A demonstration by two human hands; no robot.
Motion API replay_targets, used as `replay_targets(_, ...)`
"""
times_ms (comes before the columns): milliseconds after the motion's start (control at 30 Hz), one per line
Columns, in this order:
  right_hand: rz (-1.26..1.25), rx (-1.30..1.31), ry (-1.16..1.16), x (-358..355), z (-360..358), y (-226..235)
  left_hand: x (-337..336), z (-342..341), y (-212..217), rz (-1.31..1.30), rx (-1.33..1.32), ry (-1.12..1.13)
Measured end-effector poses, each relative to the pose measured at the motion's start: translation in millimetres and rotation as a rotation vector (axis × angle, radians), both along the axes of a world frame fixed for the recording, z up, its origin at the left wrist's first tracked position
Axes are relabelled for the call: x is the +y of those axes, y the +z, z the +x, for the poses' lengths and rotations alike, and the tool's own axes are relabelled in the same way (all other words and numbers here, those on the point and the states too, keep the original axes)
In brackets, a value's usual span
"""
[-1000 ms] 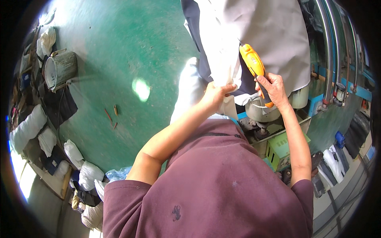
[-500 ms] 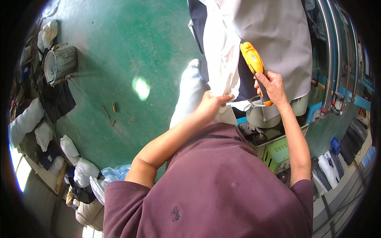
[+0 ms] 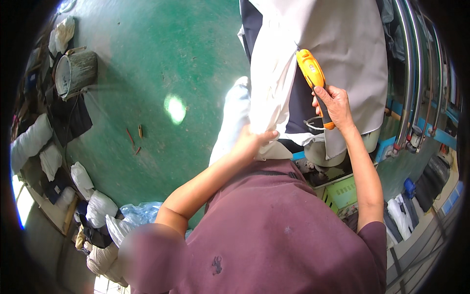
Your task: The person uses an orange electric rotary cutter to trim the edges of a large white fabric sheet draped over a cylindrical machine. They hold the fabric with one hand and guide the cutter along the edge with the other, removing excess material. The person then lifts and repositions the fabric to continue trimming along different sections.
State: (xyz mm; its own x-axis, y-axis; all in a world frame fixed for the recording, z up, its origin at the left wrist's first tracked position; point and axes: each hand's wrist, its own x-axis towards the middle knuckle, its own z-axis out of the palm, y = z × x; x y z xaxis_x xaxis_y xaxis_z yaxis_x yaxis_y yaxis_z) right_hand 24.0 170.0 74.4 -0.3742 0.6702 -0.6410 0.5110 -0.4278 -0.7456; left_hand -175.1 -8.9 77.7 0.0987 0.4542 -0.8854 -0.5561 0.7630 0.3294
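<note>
My right hand (image 3: 335, 105) is closed round the black grip of an orange handheld tool (image 3: 309, 68). The tool points away from me, and its thin dark tip meets the edge between the white cloth and the grey cloth (image 3: 342, 63). A small loop hangs at the tool's rear end. My left hand (image 3: 253, 141) grips the near part of the white cloth (image 3: 274, 63) at my waist, thumb on top and the other fingers hidden. Dark navy cloth (image 3: 299, 112) shows between the white and grey layers.
Metal pipes (image 3: 406, 68) on a blue frame run along the right. A light green crate (image 3: 342, 192) stands below the cloth. On the green floor (image 3: 171, 63) to the left are small red scraps (image 3: 130, 138), a bucket (image 3: 76, 73) and several white bags (image 3: 102, 209).
My left hand has shifted slightly left and towards me with the white cloth, which lies flatter, and more navy cloth shows. My right hand and the tool have hardly moved.
</note>
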Motion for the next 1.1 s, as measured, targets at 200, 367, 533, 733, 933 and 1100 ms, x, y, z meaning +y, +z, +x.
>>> replay_targets(200,0.006,-0.001,-0.002,7.9,-16.6,-2.6,-15.5,-8.8,-11.2,0.022,-0.053,0.141)
replay_targets(367,0.001,-0.009,-0.013,14.7,-30.9,-5.5,-21.3,-25.4,-10.5,0.024,-0.075,0.065)
replay_targets(533,-0.019,0.027,-0.031,22.0,-45.5,-12.7,-33.7,-36.3,-17.0,0.060,-0.036,0.050)
replay_targets(733,-0.016,0.005,-0.036,32.9,-62.8,-17.1,-39.3,-50.8,-17.0,0.040,-0.077,0.055)
replay_targets(933,-0.008,0.032,-0.033,44.8,-76.2,-21.7,-40.3,-68.4,-11.2,0.051,-0.102,-0.041)
replay_targets(1100,-0.104,0.064,-0.112,52.5,-84.1,-26.9,-22.8,-84.5,-10.9,0.193,-0.099,-0.199)
